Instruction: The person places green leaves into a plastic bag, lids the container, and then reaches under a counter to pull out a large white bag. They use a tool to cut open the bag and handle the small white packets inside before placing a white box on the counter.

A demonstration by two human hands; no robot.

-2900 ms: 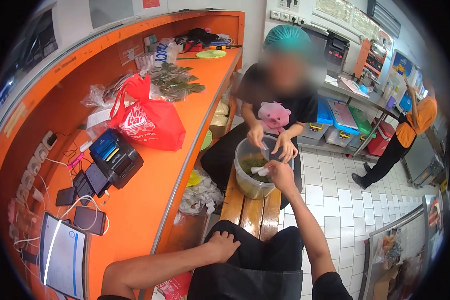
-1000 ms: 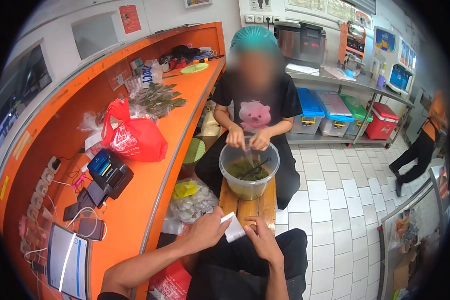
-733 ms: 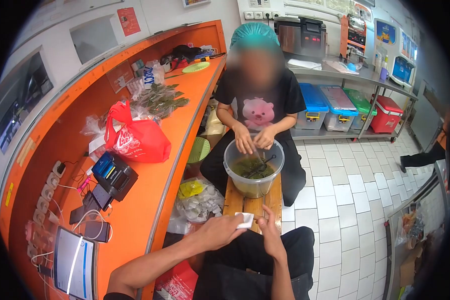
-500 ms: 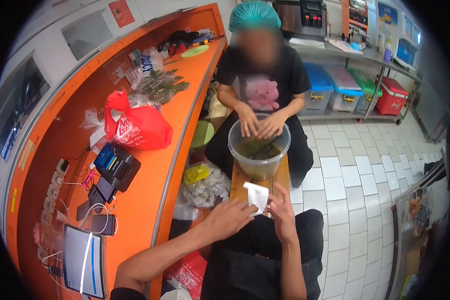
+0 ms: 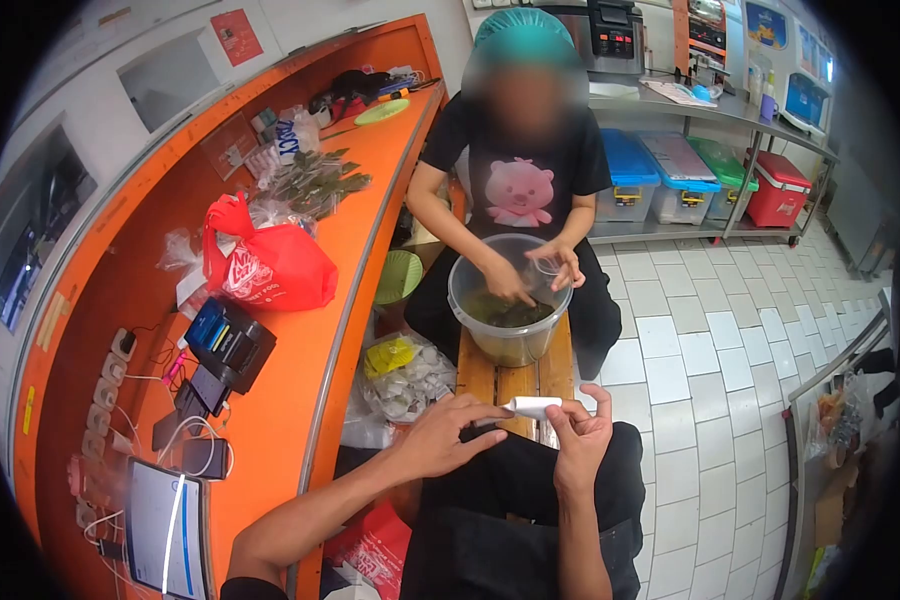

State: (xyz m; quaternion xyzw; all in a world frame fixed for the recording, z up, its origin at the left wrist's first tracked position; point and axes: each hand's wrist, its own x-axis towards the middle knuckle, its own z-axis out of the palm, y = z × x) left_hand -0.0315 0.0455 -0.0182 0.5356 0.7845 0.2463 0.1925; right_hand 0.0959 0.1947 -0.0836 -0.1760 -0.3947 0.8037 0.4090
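Observation:
A small white paper slip (image 5: 536,406), like a receipt, is curled into a roll above the wooden bench. My right hand (image 5: 582,440) pinches its right end between thumb and fingers, one finger raised. At the left end of the roll, the fingertips of my left hand (image 5: 448,435) reach right up to the paper. That hand has its fingers stretched out and its thumb apart. Beyond my hands, a clear plastic bucket (image 5: 515,350) with dark green contents in liquid stands on the wooden bench (image 5: 560,372).
Opposite sits a person (image 5: 520,190) in a hair cover, one hand in the bucket. Along my left runs an orange counter (image 5: 270,420) with a red bag (image 5: 280,268), a card printer-like device (image 5: 232,345) and a tablet (image 5: 165,530). A bag of crumpled papers (image 5: 410,385) lies beside the bench.
The paper slip went from hanging partly unrolled to a level roll. My left fingers have loosened from it, while my right hand now grips it. The other person's hand dipped into the bucket.

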